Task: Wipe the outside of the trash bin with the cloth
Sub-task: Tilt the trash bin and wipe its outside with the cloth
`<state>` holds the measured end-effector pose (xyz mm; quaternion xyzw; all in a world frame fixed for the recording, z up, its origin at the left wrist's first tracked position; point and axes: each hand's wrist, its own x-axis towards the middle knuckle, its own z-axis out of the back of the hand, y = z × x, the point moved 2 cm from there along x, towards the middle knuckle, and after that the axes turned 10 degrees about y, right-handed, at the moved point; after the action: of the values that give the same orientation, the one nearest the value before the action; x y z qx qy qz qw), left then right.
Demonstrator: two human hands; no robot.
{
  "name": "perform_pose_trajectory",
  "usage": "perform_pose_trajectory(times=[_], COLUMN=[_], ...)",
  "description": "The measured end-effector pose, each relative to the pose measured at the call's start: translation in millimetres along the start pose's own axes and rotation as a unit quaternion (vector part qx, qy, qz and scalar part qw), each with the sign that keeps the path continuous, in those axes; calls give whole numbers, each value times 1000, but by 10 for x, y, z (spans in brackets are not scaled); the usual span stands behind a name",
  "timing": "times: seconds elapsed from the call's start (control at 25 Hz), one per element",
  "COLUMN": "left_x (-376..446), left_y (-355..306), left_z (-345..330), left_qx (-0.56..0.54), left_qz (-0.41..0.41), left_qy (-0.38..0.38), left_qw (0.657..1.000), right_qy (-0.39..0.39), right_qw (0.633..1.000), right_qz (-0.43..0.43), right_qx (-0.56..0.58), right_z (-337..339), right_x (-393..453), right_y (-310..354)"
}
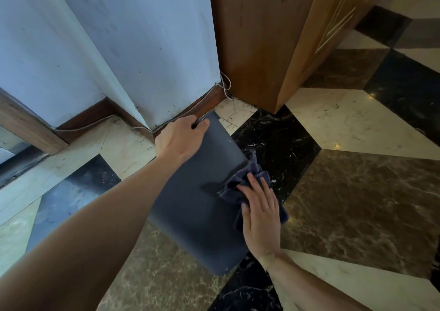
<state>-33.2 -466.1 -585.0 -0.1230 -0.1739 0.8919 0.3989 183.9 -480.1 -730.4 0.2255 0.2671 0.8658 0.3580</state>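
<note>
A dark grey trash bin (190, 210) is tipped over toward me on the patterned marble floor, its broad side facing up. My left hand (179, 139) grips the bin's far edge, fingers curled over it. My right hand (260, 212) presses a crumpled dark blue cloth (240, 182) flat against the bin's right side edge, fingers spread on top of the cloth. Part of the cloth hangs down past the bin toward the floor.
A white wall corner (142, 60) with a brown skirting board stands just behind the bin. A thin white cable (225, 84) runs along the skirting. A wooden cabinet (266, 44) stands to the right of the wall. Marble floor (357, 191) extends to the right.
</note>
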Motion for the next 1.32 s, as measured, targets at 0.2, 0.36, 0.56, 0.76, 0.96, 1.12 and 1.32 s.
perform_pose_trajectory(times=[0.2, 0.36, 0.56, 0.76, 0.96, 1.12, 1.32], left_x=[-123, -236, -429, -610, -605, -538, -562], left_y=[310, 348, 301, 496, 725, 780, 965], left_z=[120, 139, 150, 274, 282, 273, 360], left_qx=[-67, -104, -154, -337, -376, -363, -361], left_qz=[-27, -86, -138, -76, 8, 38, 57], left_qy=[-22, -7, 17, 3, -77, -90, -103], left_qw=[997, 991, 978, 939, 923, 927, 925], right_qy=[-116, -105, -32, 28, 46, 74, 120], right_qw=[924, 905, 986, 992, 993, 994, 986], right_qz=[-174, -140, 24, 90, 95, 73, 102], right_qx=[320, 387, 165, -86, -57, 14, 58], right_z=[389, 536, 479, 293, 191, 246, 191], right_x=[354, 369, 451, 347, 328, 509, 612], right_y=[204, 543, 934, 1173, 1370, 1339, 1389])
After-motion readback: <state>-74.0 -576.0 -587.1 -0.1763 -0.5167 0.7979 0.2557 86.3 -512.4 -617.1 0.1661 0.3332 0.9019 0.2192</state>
